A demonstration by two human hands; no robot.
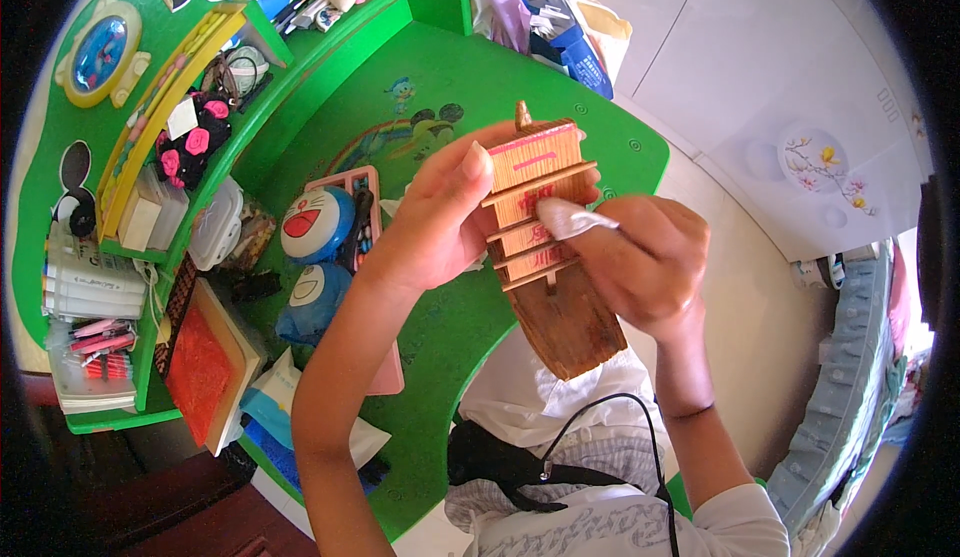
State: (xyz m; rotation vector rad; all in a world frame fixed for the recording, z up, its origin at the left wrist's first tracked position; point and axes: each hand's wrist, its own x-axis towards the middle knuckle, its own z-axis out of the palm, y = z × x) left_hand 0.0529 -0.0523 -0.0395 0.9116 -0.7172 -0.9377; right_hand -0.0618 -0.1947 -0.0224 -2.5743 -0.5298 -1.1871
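My left hand [445, 207] is wrapped round the upper part of a wooden model sailboat [545, 189], its thumb beside the sail's left edge. The sail is light wood with several crosswise battens and red marks. A mast tip pokes out above it, and the dark brown hull [568, 325] slants down toward me. In my right hand [645, 257] is a small white wipe [577, 220], pinched and pressed against the middle of the sail. Its fingertips are partly covered by the wipe. My left fingers behind the boat are mostly hidden.
Below the boat curves a green desk [430, 347]. On its left lie a round blue-and-white cartoon case [318, 224], a pink tray [386, 367] and a red-covered board [207, 367]. Shelves [290, 77] hold small items. A black cord [655, 437] hangs near my right arm.
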